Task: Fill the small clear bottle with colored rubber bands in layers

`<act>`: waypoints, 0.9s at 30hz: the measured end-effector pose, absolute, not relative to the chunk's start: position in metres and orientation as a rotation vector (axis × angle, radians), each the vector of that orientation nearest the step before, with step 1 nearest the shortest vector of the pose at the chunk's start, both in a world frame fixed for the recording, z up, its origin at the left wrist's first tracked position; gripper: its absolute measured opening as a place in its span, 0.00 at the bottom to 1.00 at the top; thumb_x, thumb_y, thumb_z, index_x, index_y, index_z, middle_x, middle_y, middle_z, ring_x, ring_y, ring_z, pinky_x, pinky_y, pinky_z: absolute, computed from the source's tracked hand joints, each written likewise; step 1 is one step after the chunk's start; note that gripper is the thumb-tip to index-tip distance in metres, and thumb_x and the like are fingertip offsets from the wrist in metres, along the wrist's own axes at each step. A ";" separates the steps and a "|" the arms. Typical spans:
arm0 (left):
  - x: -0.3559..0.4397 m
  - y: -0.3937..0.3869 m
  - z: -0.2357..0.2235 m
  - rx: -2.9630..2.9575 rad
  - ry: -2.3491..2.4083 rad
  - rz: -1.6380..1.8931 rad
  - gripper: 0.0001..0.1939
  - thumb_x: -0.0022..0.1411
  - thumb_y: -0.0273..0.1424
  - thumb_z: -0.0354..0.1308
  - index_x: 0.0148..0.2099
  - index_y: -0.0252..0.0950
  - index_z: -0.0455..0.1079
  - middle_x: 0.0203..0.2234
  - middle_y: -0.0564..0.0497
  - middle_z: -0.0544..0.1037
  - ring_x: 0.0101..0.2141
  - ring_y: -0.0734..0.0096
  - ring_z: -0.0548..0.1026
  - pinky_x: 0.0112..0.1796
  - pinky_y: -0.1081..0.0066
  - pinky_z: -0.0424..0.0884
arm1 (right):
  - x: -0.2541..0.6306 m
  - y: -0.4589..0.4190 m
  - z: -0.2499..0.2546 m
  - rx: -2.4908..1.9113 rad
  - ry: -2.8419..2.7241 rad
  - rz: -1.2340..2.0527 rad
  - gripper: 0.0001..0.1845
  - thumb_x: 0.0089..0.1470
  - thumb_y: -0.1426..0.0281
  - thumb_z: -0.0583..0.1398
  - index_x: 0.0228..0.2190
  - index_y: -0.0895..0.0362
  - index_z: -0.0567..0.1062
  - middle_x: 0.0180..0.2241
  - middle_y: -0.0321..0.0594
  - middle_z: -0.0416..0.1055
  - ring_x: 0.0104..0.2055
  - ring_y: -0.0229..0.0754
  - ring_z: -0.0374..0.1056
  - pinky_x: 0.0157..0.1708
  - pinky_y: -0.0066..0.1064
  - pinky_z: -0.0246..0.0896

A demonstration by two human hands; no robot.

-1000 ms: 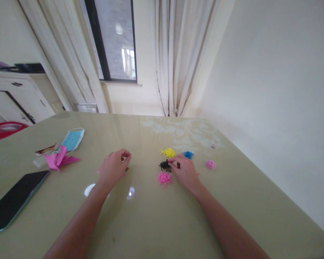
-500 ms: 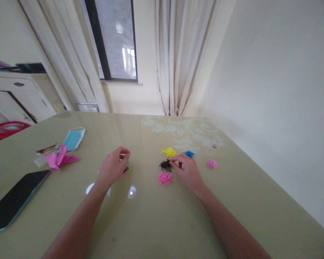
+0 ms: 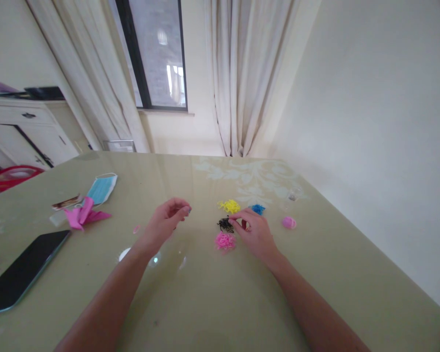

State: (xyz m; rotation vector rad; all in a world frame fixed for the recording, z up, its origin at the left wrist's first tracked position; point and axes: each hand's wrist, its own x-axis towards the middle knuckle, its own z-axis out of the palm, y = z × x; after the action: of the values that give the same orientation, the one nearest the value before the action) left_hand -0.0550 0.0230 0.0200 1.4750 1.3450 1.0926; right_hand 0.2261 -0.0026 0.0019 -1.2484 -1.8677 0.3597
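My right hand has thumb and forefinger pinched together at the edge of a small pile of black rubber bands. Heaps of yellow rubber bands, pink rubber bands and blue rubber bands lie around it on the table. To the left of these piles, my left hand is raised slightly with its fingers closed. A tiny bluish bit shows at its fingertips, too small to name. A small pink ring-like piece rests on the table beside the left wrist.
A pink lump and a small clear item lie on the right. At left are a phone-like black slab, a folded pink paper shape and a blue face mask. A wall borders the glossy table's right side.
My left hand has moved right, toward the piles, and turned a little. The small coloured item under its fingers no longer shows on the table. My right hand stays at the black pile.
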 end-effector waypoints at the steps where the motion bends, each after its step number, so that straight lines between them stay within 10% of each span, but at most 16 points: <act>1: -0.046 0.018 0.021 1.458 1.252 1.133 0.18 0.61 0.47 0.65 0.41 0.38 0.75 0.33 0.49 0.80 0.33 0.68 0.75 0.32 0.71 0.71 | 0.224 -0.005 0.004 -1.215 -1.865 0.392 0.05 0.63 0.67 0.66 0.37 0.53 0.85 0.32 0.40 0.79 0.28 0.41 0.69 0.32 0.33 0.62; 10: 0.009 -0.015 0.006 1.296 0.844 1.135 0.16 0.62 0.43 0.70 0.45 0.37 0.81 0.39 0.46 0.85 0.42 0.63 0.81 0.47 0.65 0.77 | 0.201 -0.030 0.012 -1.014 -1.858 0.508 0.13 0.65 0.57 0.65 0.40 0.52 0.84 0.32 0.40 0.79 0.28 0.40 0.69 0.31 0.31 0.62; 27: 0.008 -0.022 0.023 1.470 0.982 1.168 0.18 0.64 0.48 0.65 0.34 0.37 0.79 0.28 0.49 0.81 0.31 0.69 0.76 0.35 0.70 0.73 | 0.208 -0.040 0.033 -0.977 -1.807 0.684 0.21 0.71 0.57 0.57 0.30 0.55 0.79 0.25 0.36 0.71 0.28 0.38 0.65 0.30 0.30 0.57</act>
State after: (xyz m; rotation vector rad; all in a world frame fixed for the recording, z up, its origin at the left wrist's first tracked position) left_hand 0.0083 -0.0220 0.0233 1.4703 0.9817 1.1675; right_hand 0.2081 -0.0397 0.0331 -0.9767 -1.8067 0.6843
